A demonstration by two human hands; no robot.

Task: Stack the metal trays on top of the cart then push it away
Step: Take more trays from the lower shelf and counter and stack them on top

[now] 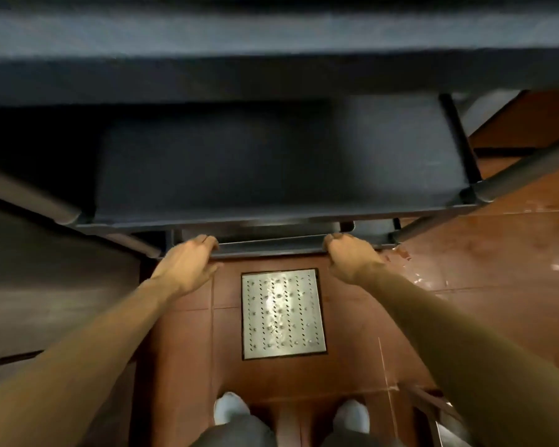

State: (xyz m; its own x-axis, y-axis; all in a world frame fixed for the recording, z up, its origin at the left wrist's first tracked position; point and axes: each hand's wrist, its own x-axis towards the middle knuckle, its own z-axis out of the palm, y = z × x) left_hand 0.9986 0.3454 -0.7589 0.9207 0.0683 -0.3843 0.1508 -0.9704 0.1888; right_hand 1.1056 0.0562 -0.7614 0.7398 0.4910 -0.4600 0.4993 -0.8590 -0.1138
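Left hand [188,259] and right hand [349,256] clasp the near rim of a metal tray [271,245], apparently on the cart's [271,162] lowest shelf at 12 o'clock; stiff, probably heavy, best gripped at both rim ends.

The floor [484,253] is reddish-brown tile with pale grout lines, glossy enough to throw back patches of light on the right side, where it looks wet or scuffed. Set into it, straight ahead, is a square metal drain cover [283,314], perforated in rows and framed by a dark border. On the left stands a grey steel counter [46,285], dull and brushed, its edge running back into shadow. The light is dim overall, darkest toward the upper left.
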